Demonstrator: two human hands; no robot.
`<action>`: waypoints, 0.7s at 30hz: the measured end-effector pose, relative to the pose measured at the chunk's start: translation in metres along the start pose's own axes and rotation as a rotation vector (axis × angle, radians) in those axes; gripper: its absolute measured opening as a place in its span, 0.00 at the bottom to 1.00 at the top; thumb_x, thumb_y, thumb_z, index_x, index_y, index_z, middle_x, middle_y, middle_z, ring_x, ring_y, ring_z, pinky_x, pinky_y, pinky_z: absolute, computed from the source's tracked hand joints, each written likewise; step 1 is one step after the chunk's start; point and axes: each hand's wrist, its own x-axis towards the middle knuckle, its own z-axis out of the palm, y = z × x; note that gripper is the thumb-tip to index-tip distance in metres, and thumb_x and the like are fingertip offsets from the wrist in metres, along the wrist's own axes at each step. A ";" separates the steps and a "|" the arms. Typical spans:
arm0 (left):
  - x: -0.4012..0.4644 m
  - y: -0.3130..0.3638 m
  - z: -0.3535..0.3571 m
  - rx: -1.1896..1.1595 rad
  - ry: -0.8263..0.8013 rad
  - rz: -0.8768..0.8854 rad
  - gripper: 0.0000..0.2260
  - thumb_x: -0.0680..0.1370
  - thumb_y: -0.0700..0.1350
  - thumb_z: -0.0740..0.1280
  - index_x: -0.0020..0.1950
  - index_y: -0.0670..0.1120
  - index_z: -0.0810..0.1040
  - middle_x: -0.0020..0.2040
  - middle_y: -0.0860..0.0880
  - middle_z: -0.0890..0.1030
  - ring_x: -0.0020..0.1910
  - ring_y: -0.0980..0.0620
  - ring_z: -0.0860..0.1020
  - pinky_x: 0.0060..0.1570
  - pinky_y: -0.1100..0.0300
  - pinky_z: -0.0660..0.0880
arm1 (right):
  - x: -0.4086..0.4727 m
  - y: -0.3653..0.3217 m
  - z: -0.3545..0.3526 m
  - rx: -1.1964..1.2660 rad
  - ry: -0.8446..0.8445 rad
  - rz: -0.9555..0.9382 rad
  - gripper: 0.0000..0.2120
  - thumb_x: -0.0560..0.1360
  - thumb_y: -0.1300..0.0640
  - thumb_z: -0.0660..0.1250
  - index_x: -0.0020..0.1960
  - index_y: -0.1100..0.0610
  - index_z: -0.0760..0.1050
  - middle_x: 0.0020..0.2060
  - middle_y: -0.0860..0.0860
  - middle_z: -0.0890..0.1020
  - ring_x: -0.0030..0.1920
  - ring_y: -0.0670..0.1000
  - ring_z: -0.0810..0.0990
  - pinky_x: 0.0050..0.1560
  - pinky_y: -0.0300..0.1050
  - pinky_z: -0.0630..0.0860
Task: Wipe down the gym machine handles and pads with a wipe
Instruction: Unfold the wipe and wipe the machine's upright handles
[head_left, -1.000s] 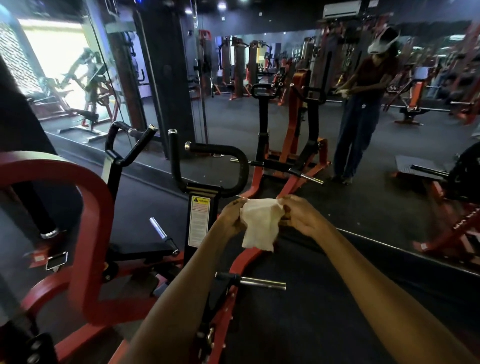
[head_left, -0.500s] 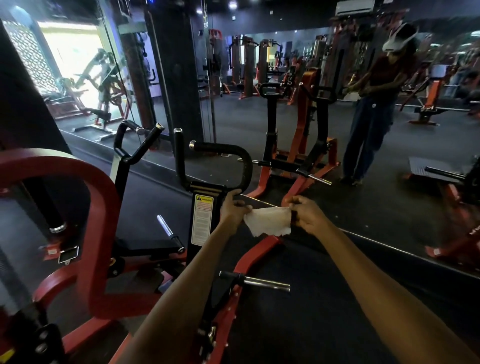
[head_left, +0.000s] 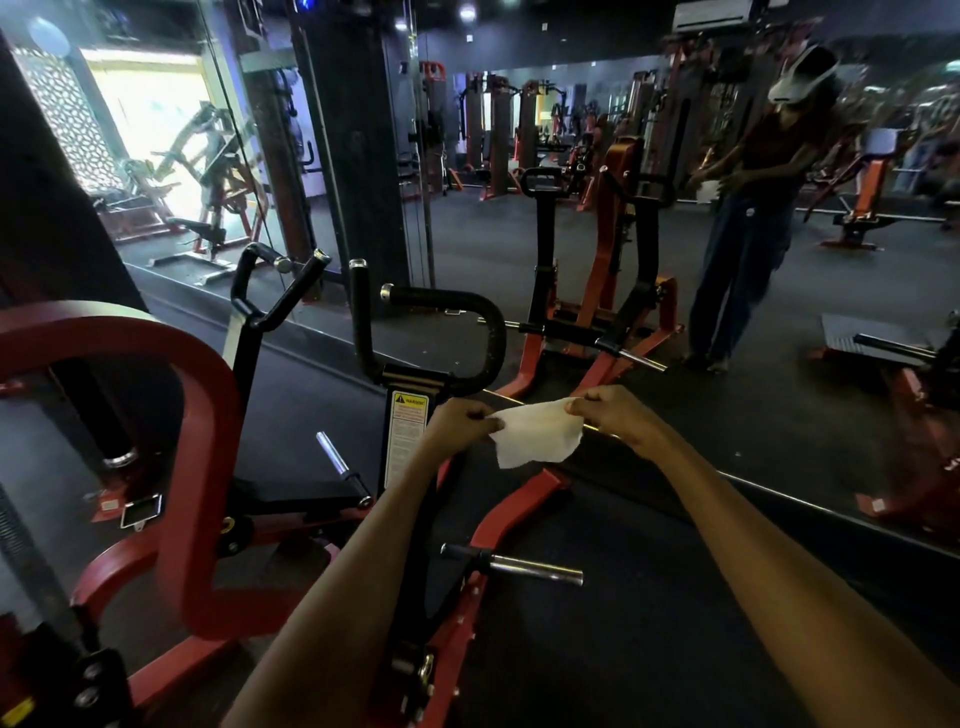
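While both forearms are reaching in from the bottom of the frame, the left hand (head_left: 460, 422) and the right hand (head_left: 610, 413) are each pinching an upper corner of a white wipe (head_left: 535, 434) at the centre of the picture, so that it is hanging spread between them in the air. It is touching no part of the machine (its lower edge is drooping loose and crumpled). Just above and left of the hands, the black curved handle (head_left: 491, 338) of a red-framed gym machine (head_left: 202, 415) is rising from a post bearing a yellow warning label (head_left: 408, 434). Further left, a second forked black handle (head_left: 270, 291) is standing up. Below the hands, a chrome weight peg (head_left: 535, 569) is sticking out to the right. Along the upper right of the frame, a mirror wall (head_left: 779, 364) is showing the person's reflection (head_left: 753, 208), blurred, holding something pale.
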 end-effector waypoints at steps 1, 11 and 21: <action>-0.001 -0.001 -0.002 -0.155 -0.016 -0.034 0.07 0.78 0.40 0.68 0.54 0.40 0.81 0.41 0.50 0.80 0.36 0.61 0.78 0.39 0.66 0.73 | -0.003 -0.001 -0.003 0.183 -0.075 0.041 0.07 0.77 0.57 0.65 0.53 0.57 0.77 0.54 0.54 0.79 0.54 0.51 0.76 0.57 0.47 0.73; -0.003 0.021 0.021 -0.185 0.149 -0.072 0.06 0.74 0.39 0.71 0.47 0.49 0.77 0.43 0.46 0.80 0.40 0.45 0.82 0.45 0.48 0.81 | 0.003 -0.012 0.029 -0.170 0.105 -0.036 0.09 0.77 0.60 0.64 0.55 0.62 0.77 0.47 0.58 0.81 0.46 0.54 0.82 0.49 0.51 0.81; -0.005 0.006 0.025 -0.300 0.176 0.030 0.08 0.79 0.43 0.65 0.58 0.44 0.78 0.49 0.47 0.83 0.46 0.51 0.83 0.50 0.51 0.80 | -0.001 -0.014 0.052 0.044 0.060 -0.003 0.19 0.74 0.63 0.68 0.64 0.60 0.72 0.57 0.56 0.77 0.58 0.54 0.77 0.55 0.48 0.77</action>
